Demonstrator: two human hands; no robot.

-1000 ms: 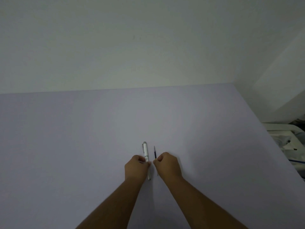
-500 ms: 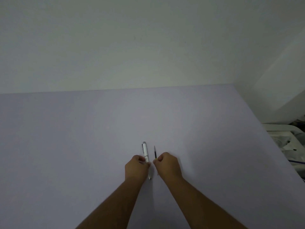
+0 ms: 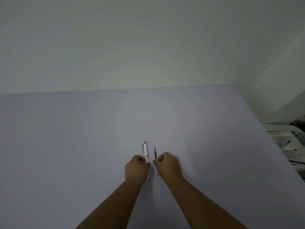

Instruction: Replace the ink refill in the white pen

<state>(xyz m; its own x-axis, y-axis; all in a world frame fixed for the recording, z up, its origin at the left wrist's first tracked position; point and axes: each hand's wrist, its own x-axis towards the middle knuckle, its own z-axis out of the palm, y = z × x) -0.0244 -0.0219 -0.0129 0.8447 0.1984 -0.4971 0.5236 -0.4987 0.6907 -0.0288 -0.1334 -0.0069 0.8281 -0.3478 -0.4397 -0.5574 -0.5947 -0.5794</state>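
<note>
A white pen (image 3: 145, 151) with a grey end cap lies lengthwise on the pale lilac table (image 3: 66, 146), its metal tip pointing towards me. My left hand (image 3: 136, 167) is closed around the pen's lower half. Just to the right, a thin dark ink refill (image 3: 155, 152) lies parallel to the pen. My right hand (image 3: 168, 165) pinches the refill's near end, hiding that part. The two hands sit side by side, almost touching.
A plain white wall (image 3: 148, 47) rises behind the table's far edge. Past the table's right edge stands white equipment (image 3: 287, 142) with a blue cable.
</note>
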